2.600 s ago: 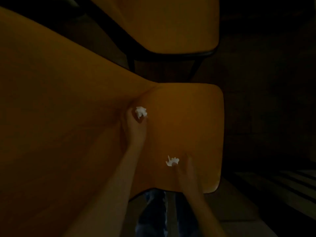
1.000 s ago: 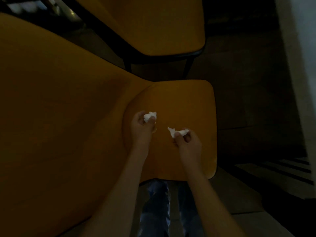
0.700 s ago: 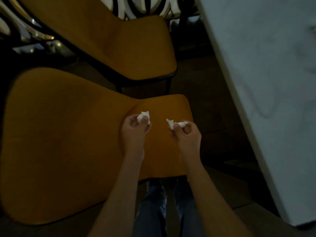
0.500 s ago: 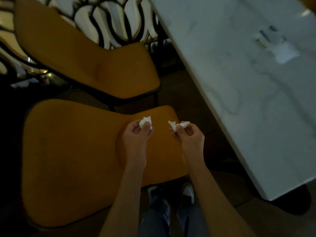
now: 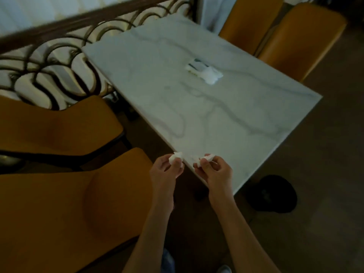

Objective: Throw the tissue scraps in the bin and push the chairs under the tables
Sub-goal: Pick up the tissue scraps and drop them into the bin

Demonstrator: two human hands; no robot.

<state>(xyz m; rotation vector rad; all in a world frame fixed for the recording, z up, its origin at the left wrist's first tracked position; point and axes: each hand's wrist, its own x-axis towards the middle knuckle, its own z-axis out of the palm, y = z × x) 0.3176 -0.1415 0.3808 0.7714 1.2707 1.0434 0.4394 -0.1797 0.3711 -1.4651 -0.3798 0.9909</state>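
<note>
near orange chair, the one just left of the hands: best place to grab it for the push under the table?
Probably the top edge of the nearest orange chair's backrest, taken from behind, opposite the marble table. Its seat front points toward the table, so a push there drives it straight in. Both the left hand and right hand hold tissue scraps, which should be binned first.

Left hand (image 5: 164, 170) and right hand (image 5: 215, 171) each cover most of a tissue scrap (image 5: 175, 156); only white tips show. White item (image 5: 204, 72) mid-surface blurred, can't identify. Near chair (image 5: 65, 217) cut by left and bottom edges. Far chairs (image 5: 299, 38) cut at top. Dark round thing (image 5: 274, 194) on floor by the surface's near corner: too dim to tell. Shoes cut at bottom.
</note>
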